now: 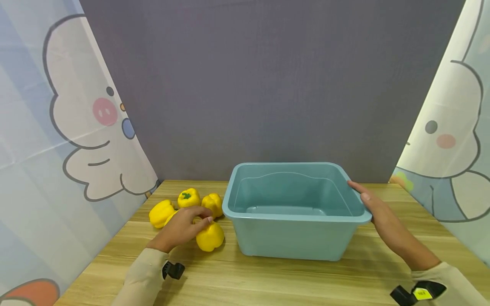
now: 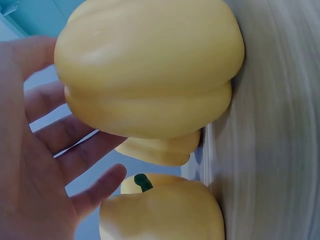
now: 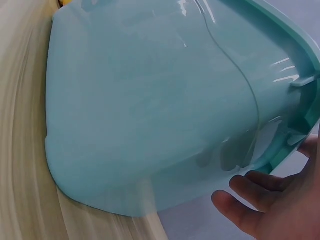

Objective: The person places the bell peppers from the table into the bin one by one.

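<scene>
Wood-grained tabletop (image 1: 237, 280) spread across the lower frame, and on it, just left of lower centre, sat a yellow pepper (image 1: 209, 239), the left hand (image 1: 184, 224) reaching over its top with thumb and fingers beside it, though whether they gripped it I could not tell. Other yellow peppers (image 1: 189, 197) clustered behind and left of it, while a blue-green bin (image 1: 291, 238) stood near its right, the right hand (image 1: 384, 219) touching the right-hand rim with loose, extended fingers. Beyond rose a dark grey backdrop (image 1: 268, 85), flanked by cartoon-printed curtains (image 1: 76, 170).
</scene>
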Motion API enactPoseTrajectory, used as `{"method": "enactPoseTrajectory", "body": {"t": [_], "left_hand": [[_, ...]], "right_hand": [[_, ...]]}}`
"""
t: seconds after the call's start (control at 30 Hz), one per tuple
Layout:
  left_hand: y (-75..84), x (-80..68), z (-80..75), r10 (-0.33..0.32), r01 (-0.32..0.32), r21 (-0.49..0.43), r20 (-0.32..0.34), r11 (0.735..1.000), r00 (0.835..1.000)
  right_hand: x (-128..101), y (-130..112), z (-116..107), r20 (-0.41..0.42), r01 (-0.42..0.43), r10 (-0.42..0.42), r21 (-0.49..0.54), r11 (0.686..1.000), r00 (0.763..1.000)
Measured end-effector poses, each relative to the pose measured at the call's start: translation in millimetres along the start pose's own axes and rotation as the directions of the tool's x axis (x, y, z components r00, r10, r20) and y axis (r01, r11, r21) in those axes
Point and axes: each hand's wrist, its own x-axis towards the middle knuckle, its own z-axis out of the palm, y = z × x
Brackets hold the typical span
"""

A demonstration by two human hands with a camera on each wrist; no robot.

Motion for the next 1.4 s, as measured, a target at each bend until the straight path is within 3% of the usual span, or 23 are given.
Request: {"method": "enactPoseTrajectory", "body": {"t": [0.2,0.5,0.8,1.03,1.4], "left_hand": [[-0.3,0.3,-1.0,0.000,0.001,-0.015,0.040,1.000,0.999],[1.9,-0.2,-0.4,0.000,-0.004,0.055,0.073,0.998,0.997],[4.8,-2.2,1.0,-0.044,0.030,0.134,0.098,0.990,0.994],[7.1,-1.7,-0.4,-0.071,0.043,0.175,0.158,0.984,0.985],[8.4,-1.8,-0.4,-0.037,0.001,0.175,0.206,0.985,0.978]], "right_hand": [[0.6,-1.3,-0.1,0.015,0.011,-0.012,0.047,0.999,1.000],[0.2,-0.2,0.8,0.023,0.008,-0.009,0.056,0.998,1.000],[-0.3,1.4,-0.6,0.026,0.008,-0.009,0.025,1.000,1.000],[-0.3,2.2,-1.9,0.043,0.006,-0.008,0.044,0.999,0.999],[1.1,1.1,-3.1,0.066,-0.017,0.010,0.103,0.995,0.998]]}}
